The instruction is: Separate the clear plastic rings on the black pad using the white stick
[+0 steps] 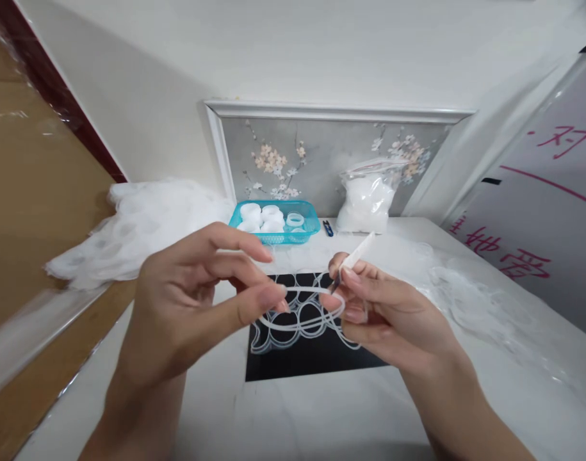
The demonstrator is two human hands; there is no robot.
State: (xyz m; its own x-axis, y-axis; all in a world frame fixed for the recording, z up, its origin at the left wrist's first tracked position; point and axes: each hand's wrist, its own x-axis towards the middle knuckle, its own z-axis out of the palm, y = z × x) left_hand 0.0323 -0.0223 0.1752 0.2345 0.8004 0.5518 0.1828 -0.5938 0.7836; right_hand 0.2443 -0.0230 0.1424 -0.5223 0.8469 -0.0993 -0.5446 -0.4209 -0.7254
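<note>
Thin translucent white plastic rings [293, 328] hang between my hands, above a black sheet [293, 370]. My left hand [201, 294] pinches the rings at their left side between thumb and fingers. At their right side, my right hand [383, 304] is closed on a slim white pointed tool [360, 251]. A small dark part shows at the tool's lower end, close to the rings; its exact kind I cannot make out. The right fingers also touch the rings. More joined white rings [268, 342] lie on the black sheet beneath.
Behind my hands stands a blue basket [293, 240] with white rolls of rings. Beside it are small dark blue thread snips [328, 228] and a clear bag [367, 202] of white pieces. White netted material [148, 224] is heaped at left; clear ring sheets [475, 294] lie at right.
</note>
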